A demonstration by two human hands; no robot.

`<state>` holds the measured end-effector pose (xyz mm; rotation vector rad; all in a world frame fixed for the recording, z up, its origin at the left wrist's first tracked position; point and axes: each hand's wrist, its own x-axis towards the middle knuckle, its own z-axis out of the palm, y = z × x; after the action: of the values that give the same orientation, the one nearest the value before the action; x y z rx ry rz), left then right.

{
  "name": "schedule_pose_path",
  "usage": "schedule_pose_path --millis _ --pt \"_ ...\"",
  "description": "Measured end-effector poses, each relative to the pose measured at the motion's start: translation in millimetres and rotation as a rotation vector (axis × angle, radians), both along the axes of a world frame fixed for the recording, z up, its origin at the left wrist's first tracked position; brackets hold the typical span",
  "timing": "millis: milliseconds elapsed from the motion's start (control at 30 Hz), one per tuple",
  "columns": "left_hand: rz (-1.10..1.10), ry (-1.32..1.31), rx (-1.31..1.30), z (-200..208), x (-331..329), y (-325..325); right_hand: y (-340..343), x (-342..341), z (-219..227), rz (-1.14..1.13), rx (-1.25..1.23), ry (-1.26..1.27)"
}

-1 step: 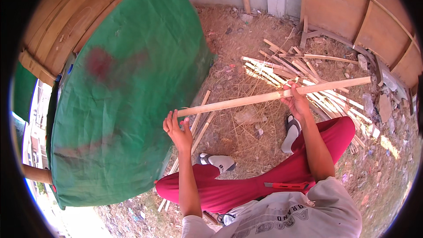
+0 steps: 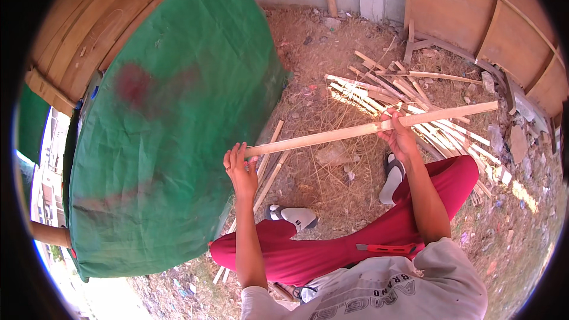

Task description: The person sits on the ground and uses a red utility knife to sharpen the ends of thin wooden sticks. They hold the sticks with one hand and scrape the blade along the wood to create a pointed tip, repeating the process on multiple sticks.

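A long, pale bamboo strip (image 2: pixel 323 136) stretches across in front of me, its right end a little higher than its left. My right hand (image 2: pixel 396 135) is closed around it right of its middle, close to a node. At the strip's left end is my left hand (image 2: pixel 240 172), with its fingers raised behind the end and the thumb on the near side, pinching it. A red utility knife (image 2: pixel 386 249) lies across my lap on the dark red trousers (image 2: pixel 332 256).
Split bamboo strips (image 2: pixel 415 92) lie heaped on the ground beyond my right hand. More strips (image 2: pixel 274 178) lie beside my left forearm. A green tarpaulin (image 2: pixel 172 124) hangs at the left. Wooden panels (image 2: pixel 459 6) stand at the far right. Dry shavings litter the dirt.
My left hand has shifted slightly up and to the right, with its fingers now closer together at the strip's end. The right hand and the strip have barely moved.
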<state>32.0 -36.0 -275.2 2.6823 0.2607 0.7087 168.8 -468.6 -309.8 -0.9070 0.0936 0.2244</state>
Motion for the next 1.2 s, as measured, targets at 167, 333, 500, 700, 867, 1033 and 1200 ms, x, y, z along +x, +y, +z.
schedule_pose_path --millis 167,333,500,700,867,1033,1200 --pt "0.028 0.021 -0.018 -1.6 8.4 8.1 -0.4 -1.4 -4.9 0.011 0.008 -0.002" --pt "-0.057 0.002 -0.276 -3.9 10.5 22.9 1.7 -1.6 -1.8 0.013 0.031 -0.018" --pt "-0.103 -0.031 -0.31 0.8 8.0 13.9 2.6 -0.1 -1.2 -0.003 -0.017 -0.002" --pt "-0.157 -0.121 0.003 8.1 5.1 0.3 -3.0 5.7 -9.0 -0.053 -0.087 0.038" --pt "-0.157 -0.128 -0.265 16.5 -0.8 -5.1 -5.4 4.8 -0.4 -0.079 -0.103 0.04" --pt "-0.178 -0.109 -0.114 27.5 -5.3 -14.9 -9.5 3.2 5.5 -0.142 -0.098 0.014" --pt "-0.249 -0.097 -0.156 35.5 -9.0 -14.8 -17.9 4.2 8.0 -0.125 -0.094 -0.041"
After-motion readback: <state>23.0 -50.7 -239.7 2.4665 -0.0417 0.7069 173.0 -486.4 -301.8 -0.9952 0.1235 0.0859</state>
